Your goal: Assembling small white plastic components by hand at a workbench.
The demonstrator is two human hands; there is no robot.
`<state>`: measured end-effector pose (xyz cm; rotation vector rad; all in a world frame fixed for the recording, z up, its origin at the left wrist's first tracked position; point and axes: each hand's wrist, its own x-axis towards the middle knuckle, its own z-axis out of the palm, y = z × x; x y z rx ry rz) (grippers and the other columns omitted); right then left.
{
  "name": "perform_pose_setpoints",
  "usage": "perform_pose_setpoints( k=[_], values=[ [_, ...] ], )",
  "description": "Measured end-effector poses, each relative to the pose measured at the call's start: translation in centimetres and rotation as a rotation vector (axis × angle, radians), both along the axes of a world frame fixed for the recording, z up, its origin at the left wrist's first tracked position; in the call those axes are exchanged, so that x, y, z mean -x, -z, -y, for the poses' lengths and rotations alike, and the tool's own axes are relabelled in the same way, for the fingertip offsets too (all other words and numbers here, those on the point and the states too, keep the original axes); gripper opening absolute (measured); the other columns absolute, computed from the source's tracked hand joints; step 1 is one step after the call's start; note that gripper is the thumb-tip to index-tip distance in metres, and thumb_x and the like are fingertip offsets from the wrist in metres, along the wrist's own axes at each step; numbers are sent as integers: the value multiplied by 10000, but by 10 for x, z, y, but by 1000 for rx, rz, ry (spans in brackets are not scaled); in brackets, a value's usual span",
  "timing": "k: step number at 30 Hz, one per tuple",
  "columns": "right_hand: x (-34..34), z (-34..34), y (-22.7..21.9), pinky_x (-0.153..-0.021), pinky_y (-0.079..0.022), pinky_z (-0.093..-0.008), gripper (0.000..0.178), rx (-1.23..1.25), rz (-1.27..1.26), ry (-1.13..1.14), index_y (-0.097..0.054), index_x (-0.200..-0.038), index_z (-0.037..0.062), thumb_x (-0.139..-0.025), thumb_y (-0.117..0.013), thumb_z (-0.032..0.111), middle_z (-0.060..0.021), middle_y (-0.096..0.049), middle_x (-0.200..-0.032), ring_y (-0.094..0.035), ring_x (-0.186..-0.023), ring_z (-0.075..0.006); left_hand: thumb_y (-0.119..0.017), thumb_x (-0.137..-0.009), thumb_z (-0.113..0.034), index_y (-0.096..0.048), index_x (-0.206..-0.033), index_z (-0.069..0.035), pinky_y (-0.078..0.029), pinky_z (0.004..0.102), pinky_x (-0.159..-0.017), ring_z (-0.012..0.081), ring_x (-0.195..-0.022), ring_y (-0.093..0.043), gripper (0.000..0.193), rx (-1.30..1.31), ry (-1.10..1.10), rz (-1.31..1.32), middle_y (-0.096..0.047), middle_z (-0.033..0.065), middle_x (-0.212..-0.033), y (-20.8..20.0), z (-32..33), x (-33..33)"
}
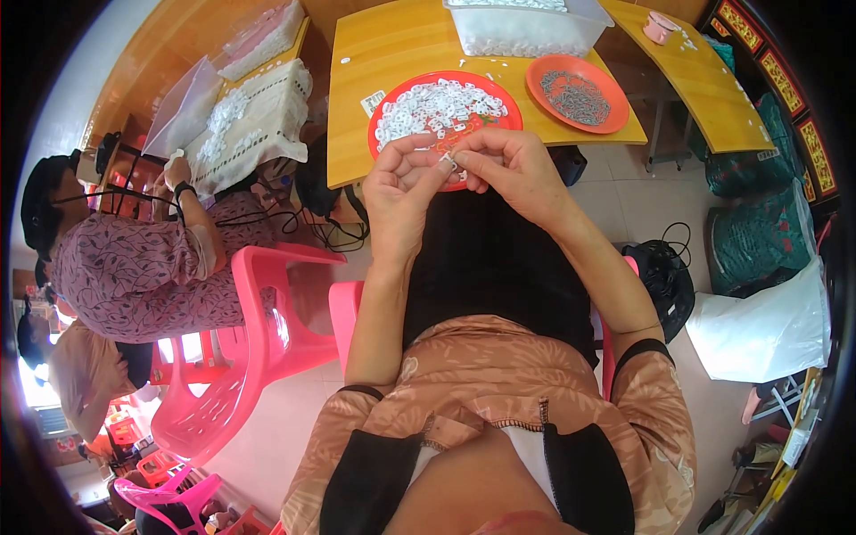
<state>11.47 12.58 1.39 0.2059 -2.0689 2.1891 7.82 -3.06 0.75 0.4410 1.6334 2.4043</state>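
My left hand (399, 194) and my right hand (517, 174) meet at the near edge of a red plate (515, 118). Between their thumb tips and fingertips they pinch a small white plastic piece (448, 160), mostly covered by the fingers. Both hands are closed on it. Many small white plastic pieces (437, 105) with holes are heaped on the plate behind my fingers. To the right, an orange-red dish (544, 73) holds a pile of small thin grey metal parts (575, 98); their exact kind is too small to tell.
Behind the plates, a clear plastic bin (535, 34) of white pieces stands on the yellow table (374, 49). At the left, a person (152, 259) sits on a pink chair (254, 330) beside a cloth-covered table (267, 134). Bags (758, 321) stand at the right, a pink cup (660, 28) farther back.
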Motion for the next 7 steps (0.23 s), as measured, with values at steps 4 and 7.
perform_pose_setpoints(
  k=[4,7],
  values=[
    [-1,-3,-2,-564,-471,-202,143,-105,-41,41,-636,-889,-32,-865,-580,97,-27,-625,-728,-569,-619,-62,-643,-799,40,-524,-1097,21,-489,162,-557,144,-709,-659,321,53,-30,-65,-638,87,-847,1,-2,-2],
    [-2,-3,-3,-567,-474,-207,137,-157,-32,42,-643,-890,-21,-861,-589,102,-37,-625,-712,-569,-614,-66,-638,-806,37,-516,-1114,16,-480,151,-547,152,-723,-664,331,96,-55,-106,-641,82,-850,4,-4,-3]
  ],
)
